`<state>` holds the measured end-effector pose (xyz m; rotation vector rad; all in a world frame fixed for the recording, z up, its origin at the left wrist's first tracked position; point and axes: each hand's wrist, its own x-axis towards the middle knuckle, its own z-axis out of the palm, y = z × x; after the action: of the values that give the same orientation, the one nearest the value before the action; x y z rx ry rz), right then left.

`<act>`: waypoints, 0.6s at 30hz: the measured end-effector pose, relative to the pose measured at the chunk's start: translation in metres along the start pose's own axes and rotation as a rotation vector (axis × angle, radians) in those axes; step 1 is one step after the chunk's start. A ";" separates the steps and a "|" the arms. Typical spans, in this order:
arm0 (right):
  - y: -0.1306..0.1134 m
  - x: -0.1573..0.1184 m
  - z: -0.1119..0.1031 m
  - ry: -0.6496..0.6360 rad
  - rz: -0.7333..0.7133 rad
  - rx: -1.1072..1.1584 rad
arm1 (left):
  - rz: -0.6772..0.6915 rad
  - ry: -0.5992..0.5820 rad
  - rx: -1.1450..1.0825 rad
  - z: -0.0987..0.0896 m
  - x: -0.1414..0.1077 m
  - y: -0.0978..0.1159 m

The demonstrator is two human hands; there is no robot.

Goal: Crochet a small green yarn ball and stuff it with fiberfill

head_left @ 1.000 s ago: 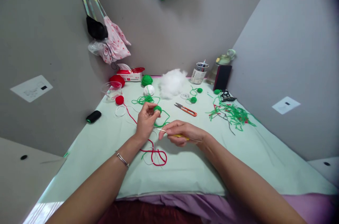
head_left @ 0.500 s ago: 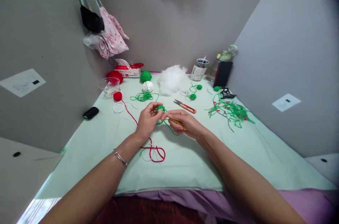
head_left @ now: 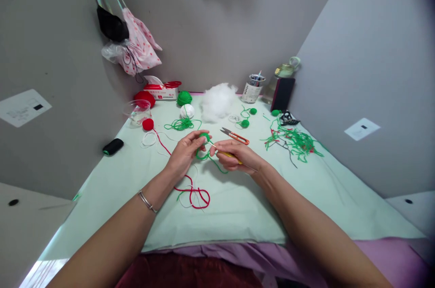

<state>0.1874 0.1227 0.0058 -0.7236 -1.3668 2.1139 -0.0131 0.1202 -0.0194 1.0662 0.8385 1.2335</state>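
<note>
Between the fingertips of my left hand (head_left: 185, 151) is a small green crochet piece (head_left: 204, 136), partly hidden by the fingers. My right hand (head_left: 238, 155) is closed around a crochet hook (head_left: 229, 155) with a yellow handle. The hook's thin metal tip points left and reaches the green piece. Green yarn (head_left: 217, 165) hangs from the work in a loop and trails on the table below. Just beyond my right hand lie orange-handled thread snips (head_left: 235, 135). Red yarn (head_left: 200, 206) lies in loops nearer to me, with thin white thread and a bit of green among it.
White stuffing (head_left: 219, 102) sits at the back, beside green (head_left: 184, 98) and white (head_left: 187, 111) yarn balls. A plastic cup (head_left: 137, 113) and black thread spool (head_left: 113, 147) stand left. Green yarn scraps (head_left: 299, 140), a phone (head_left: 283, 94) and a pen tin (head_left: 253, 90) are right.
My hands have moved slightly apart, and the hook's metal tip shows more between them. The whole view has shifted a little.
</note>
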 end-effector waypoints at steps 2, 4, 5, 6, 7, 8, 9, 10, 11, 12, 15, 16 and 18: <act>-0.001 -0.003 -0.004 -0.071 0.037 -0.006 | -0.017 0.005 -0.021 -0.001 0.001 0.003; 0.000 -0.004 -0.005 -0.121 0.054 -0.014 | -0.026 0.014 -0.020 -0.001 0.002 0.004; 0.001 -0.004 -0.005 -0.129 0.050 -0.016 | -0.027 0.019 -0.011 -0.001 0.002 0.003; 0.001 -0.004 -0.005 -0.125 0.038 -0.016 | -0.024 0.026 0.001 -0.001 0.001 0.003; 0.002 -0.003 -0.004 -0.110 0.019 -0.013 | -0.017 0.036 0.016 -0.001 0.001 0.002; 0.002 -0.003 -0.003 -0.088 -0.001 -0.008 | -0.008 0.048 0.034 -0.001 0.001 0.001; 0.002 -0.002 -0.002 -0.062 -0.020 -0.002 | 0.004 0.061 0.053 -0.001 0.001 0.000; 0.002 -0.001 -0.001 -0.037 -0.035 0.004 | 0.016 0.073 0.074 -0.001 0.000 -0.001; 0.002 -0.001 -0.001 -0.016 -0.044 0.009 | 0.027 0.082 0.096 -0.001 0.000 -0.001; 0.002 0.000 0.000 0.000 -0.046 0.011 | 0.037 0.090 0.117 -0.001 0.000 -0.001; 0.003 0.002 0.002 0.023 -0.031 0.009 | 0.061 0.103 0.169 0.000 -0.002 0.000; 0.005 0.003 0.002 0.028 -0.026 0.008 | 0.067 0.106 0.181 0.001 -0.003 0.001; 0.008 0.005 0.003 0.042 -0.019 0.007 | 0.078 0.114 0.201 0.002 -0.004 0.001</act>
<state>0.1810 0.1217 -0.0012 -0.7450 -1.3380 2.0760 -0.0121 0.1158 -0.0178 1.2074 1.0338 1.3054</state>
